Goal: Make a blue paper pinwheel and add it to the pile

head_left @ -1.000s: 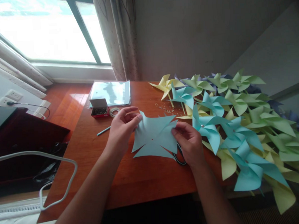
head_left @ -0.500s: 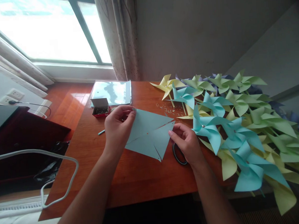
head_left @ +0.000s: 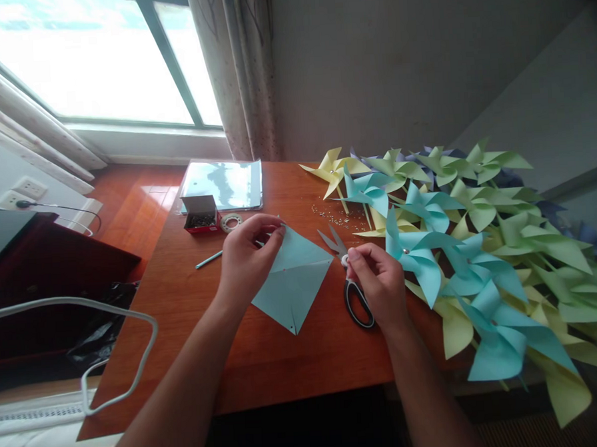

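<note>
A light blue paper square [head_left: 292, 282] with diagonal cuts lies flat on the wooden table [head_left: 266, 365], turned like a diamond. My left hand [head_left: 245, 261] pinches its upper corner between thumb and fingers. My right hand [head_left: 378, 283] is off the paper, just to its right, and rests over black-handled scissors [head_left: 356, 300]. Its thumb and fingertips are closed together at the scissors' pivot. The blades point up and left and are slightly apart. I cannot tell whether the fingers hold anything small.
A big heap of finished blue, green, yellow and purple paper pinwheels [head_left: 469, 241] covers the table's right side. A small red box [head_left: 200, 214], a tape roll [head_left: 230, 222], a clear folder [head_left: 223, 185], a thin blue stick [head_left: 209, 259] and scattered tiny beads [head_left: 335, 215] lie behind. A white cable [head_left: 110, 367] loops at left.
The cut paper, spread wide between both hands a second ago, has been gathered flat and shifted left. My right hand released it and now sits on the scissors, whose blades are uncovered.
</note>
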{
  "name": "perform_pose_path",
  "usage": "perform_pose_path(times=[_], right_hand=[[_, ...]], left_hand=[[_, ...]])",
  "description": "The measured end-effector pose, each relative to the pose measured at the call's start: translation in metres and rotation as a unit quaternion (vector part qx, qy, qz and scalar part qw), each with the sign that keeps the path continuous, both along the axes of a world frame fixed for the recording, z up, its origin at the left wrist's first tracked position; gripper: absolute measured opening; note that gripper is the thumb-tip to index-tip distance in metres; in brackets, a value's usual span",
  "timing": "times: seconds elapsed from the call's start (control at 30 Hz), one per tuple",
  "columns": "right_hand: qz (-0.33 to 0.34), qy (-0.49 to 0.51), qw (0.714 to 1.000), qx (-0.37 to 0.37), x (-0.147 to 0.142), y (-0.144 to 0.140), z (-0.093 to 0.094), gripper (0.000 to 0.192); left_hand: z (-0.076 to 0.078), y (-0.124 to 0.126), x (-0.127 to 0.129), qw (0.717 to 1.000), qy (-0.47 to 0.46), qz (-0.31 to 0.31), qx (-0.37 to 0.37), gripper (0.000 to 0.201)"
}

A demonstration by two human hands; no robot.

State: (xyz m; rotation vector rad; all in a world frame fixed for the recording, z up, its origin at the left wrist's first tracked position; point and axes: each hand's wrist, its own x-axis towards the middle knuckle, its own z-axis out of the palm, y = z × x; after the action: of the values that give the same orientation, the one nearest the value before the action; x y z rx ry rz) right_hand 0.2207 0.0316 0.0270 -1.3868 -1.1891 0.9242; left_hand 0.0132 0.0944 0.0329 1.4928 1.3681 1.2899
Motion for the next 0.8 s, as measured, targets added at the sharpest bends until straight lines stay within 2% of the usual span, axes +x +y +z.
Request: perform_pose_path(times=[0.13,0.33,0.43,0.57,0.8], right_hand=[[0.065,0.010,0.998,-0.004,-0.003,0.006,0.009,0.020],[0.143,-0.104,0.983,0.048,-0.012,0.034,0.029,0.009],[0.159,-0.117,0.978,0.068,-0.017,0.046,0.027,0.011],[0.179,-0.055,0.981,0.043,-0.019,0.049,0.017,0.014],[0.176,-0.011,0.984,0.036,-0.014,0.045,0.009,0.017]], left_hand=[[0.000,-0.004,0.004,0.999,0.001,-0.033,-0.011,0.013],[0.005,-0.010,0.012,0.995,-0.032,-0.090,-0.036,0.018],[0.007,-0.012,0.013,0.990,-0.045,-0.123,-0.051,0.021],[0.007,-0.014,0.014,0.985,-0.016,-0.165,-0.054,0.020],[0.008,-0.017,0.016,0.981,0.009,-0.184,-0.065,0.014]])
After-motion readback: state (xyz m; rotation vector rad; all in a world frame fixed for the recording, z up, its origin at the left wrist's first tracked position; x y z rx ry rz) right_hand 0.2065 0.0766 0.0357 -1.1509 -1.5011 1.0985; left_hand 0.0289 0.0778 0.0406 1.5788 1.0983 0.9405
